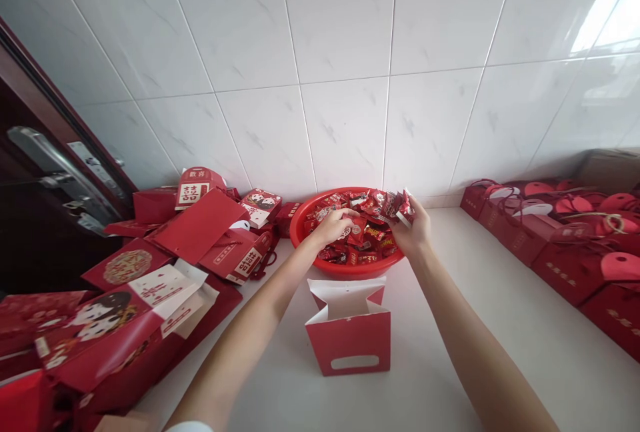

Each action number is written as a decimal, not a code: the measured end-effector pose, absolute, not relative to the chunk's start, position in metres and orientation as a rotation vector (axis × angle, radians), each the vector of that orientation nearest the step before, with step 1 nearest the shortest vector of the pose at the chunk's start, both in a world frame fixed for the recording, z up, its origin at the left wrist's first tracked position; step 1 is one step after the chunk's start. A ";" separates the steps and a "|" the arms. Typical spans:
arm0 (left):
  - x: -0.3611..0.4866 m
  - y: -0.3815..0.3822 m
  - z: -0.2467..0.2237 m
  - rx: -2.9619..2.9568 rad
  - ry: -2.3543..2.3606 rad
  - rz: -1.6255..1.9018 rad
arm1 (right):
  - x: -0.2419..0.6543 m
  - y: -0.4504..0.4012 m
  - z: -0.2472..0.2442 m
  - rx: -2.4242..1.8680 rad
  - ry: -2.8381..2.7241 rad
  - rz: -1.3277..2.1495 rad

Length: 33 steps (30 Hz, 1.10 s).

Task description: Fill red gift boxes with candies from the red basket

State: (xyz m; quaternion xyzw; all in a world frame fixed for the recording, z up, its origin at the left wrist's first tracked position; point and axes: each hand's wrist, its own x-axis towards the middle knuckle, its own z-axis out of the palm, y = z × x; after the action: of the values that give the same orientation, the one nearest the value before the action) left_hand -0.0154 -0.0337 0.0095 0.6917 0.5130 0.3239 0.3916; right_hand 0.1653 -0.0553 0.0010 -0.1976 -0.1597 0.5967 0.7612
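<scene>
A round red basin holds many wrapped candies, mostly red. My left hand reaches over the left part of the basin, its fingers bent at the candies; a red packet lies right by its fingertips. At the basin's right edge my right hand is closed round several small wrapped candies, held up above the rest. In front of the basin stands a red paper box with its white-lined top open and an oval cut-out low on its front. Its bottom inside is hidden.
Red boxes and flattened bags are heaped on the left, near a dark door with a metal handle. Rows of red handled boxes line the right side. A tiled wall rises behind the white table.
</scene>
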 end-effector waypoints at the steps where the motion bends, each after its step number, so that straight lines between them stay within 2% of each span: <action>1: -0.016 -0.033 0.009 1.792 1.330 0.830 | 0.165 -0.055 0.001 -0.430 -0.348 1.297; 7: -0.016 -0.037 0.006 2.237 1.492 0.849 | 0.166 -0.053 -0.004 -0.425 -0.366 1.273; 11: -0.008 -0.040 0.008 2.650 1.296 0.878 | 0.168 -0.050 -0.007 -0.402 -0.385 1.260; 14: 0.007 -0.040 0.012 2.861 0.981 0.544 | 0.169 -0.048 -0.009 -0.395 -0.407 1.238; 17: 0.026 -0.042 0.013 2.924 0.903 0.192 | 0.169 -0.047 -0.010 -0.404 -0.398 1.230; 22: 0.045 -0.046 0.009 2.841 1.065 0.058 | 0.168 -0.049 -0.007 -0.428 -0.347 1.248; 26: 0.038 -0.042 0.008 2.609 1.051 0.193 | 0.168 -0.051 -0.004 -0.428 -0.340 1.269; 33: -0.009 -0.045 0.012 1.917 0.908 1.089 | 0.168 -0.063 0.006 -0.452 -0.385 1.356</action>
State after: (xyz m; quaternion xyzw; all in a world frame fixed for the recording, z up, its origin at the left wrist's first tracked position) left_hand -0.0088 -0.0454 0.0120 0.7470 0.3538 0.4245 0.3696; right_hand 0.1676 -0.0635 0.0065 -0.2060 -0.1754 0.6177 0.7384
